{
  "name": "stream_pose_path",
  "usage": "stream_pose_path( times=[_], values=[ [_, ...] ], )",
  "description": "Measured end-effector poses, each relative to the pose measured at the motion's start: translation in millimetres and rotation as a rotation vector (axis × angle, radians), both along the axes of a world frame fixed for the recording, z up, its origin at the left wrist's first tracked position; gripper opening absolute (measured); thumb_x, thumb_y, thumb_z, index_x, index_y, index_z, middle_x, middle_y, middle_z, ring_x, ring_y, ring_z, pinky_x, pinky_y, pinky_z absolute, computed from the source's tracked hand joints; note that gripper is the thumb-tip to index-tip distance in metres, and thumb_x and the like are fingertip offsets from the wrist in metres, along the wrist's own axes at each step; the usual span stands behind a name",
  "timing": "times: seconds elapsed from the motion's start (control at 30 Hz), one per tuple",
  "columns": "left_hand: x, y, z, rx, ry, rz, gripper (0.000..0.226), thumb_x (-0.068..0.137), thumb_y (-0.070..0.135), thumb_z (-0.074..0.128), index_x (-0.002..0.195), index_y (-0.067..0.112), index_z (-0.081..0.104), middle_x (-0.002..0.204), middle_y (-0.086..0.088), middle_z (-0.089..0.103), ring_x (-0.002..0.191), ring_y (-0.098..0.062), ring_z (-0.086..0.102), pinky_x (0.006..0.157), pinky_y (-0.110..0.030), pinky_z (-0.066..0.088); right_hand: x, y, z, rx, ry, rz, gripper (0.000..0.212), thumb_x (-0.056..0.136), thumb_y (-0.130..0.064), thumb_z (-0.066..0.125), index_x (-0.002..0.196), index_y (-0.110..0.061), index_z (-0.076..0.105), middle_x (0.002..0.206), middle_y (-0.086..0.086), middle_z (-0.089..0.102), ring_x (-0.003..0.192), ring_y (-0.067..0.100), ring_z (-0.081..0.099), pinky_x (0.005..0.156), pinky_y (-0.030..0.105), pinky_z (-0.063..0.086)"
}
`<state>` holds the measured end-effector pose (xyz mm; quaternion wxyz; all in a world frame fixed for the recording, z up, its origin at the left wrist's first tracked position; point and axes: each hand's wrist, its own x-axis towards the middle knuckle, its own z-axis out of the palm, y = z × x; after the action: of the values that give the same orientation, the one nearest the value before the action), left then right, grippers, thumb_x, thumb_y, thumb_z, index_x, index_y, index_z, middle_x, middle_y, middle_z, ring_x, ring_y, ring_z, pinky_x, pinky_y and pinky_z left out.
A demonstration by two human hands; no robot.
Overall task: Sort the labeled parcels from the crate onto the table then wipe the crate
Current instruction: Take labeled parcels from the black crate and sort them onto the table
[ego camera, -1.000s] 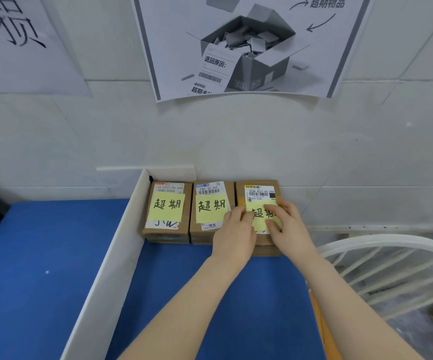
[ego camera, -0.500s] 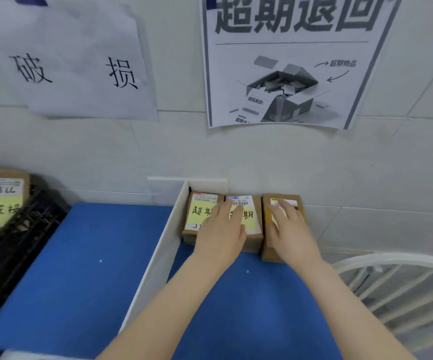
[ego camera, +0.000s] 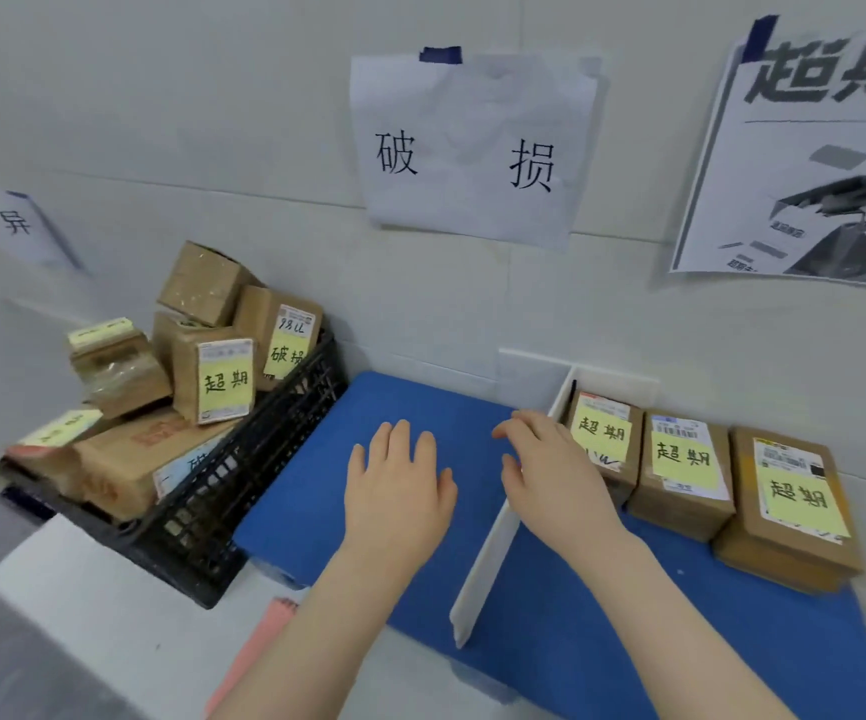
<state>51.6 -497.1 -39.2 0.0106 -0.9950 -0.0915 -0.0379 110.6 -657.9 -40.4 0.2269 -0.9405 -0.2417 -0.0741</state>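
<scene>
Plainly empty, left hand lies flat, perhaps touching blue mat; right hand loosely curled, empty too.

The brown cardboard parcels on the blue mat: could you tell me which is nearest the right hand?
The leftmost brown parcel, beside the white divider; only it is overlapped by the right hand.

Poster half off-frame, possibly blurred.
</scene>
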Motion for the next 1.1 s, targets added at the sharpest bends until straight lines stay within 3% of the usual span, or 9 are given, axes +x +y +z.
stream_pose_path(
  times=[0.23, 0.5, 0.9, 1.1],
  values=[
    [-48, 120, 2, -0.038, 0.0, 0.04, 0.051, 0.101, 0.043, 0.029, 0.145, 0.019, 0.031, 0.157, -0.007, 0.02, 0.147, -0.024, 0.011, 0.118, -0.046, 0.014, -37, 127, -3, -0.059, 0.006, 0.044, 0.033, 0.097, -0.022, 0.043, 0.129, -0.025, 0.05, 0.141, -0.006, 0.04, 0.121, 0.018, 0.043, 0.095, 0.029, 0.04],
    [-81, 256, 5, -0.026, -0.049, 0.029, 0.041, 0.099, 0.037, 0.033, 0.133, 0.017, 0.043, 0.151, -0.007, 0.031, 0.144, -0.024, 0.02, 0.115, -0.045, 0.02, -70, 272, -5, -0.031, 0.02, 0.094, 0.034, 0.097, -0.022, 0.043, 0.131, -0.027, 0.048, 0.14, -0.008, 0.04, 0.121, 0.017, 0.042, 0.092, 0.029, 0.042],
    [-70, 315, -12, -0.099, -0.076, 0.089, 0.043, 0.097, 0.039, 0.034, 0.135, 0.018, 0.042, 0.151, -0.007, 0.032, 0.142, -0.024, 0.024, 0.113, -0.041, 0.025, -53, 341, -13, 0.016, 0.088, 0.128, 0.033, 0.096, -0.021, 0.045, 0.127, -0.026, 0.052, 0.142, -0.008, 0.037, 0.123, 0.017, 0.041, 0.089, 0.032, 0.047],
    [-67, 353, -4, -0.268, -0.218, 0.177, 0.051, 0.096, 0.036, 0.04, 0.144, 0.021, 0.033, 0.152, -0.008, 0.029, 0.136, -0.026, 0.033, 0.107, -0.038, 0.033, -33, 384, -7, 0.052, 0.069, 0.253, 0.033, 0.094, -0.017, 0.047, 0.125, -0.025, 0.054, 0.139, -0.008, 0.039, 0.118, 0.017, 0.045, 0.08, 0.03, 0.049]
  ],
)
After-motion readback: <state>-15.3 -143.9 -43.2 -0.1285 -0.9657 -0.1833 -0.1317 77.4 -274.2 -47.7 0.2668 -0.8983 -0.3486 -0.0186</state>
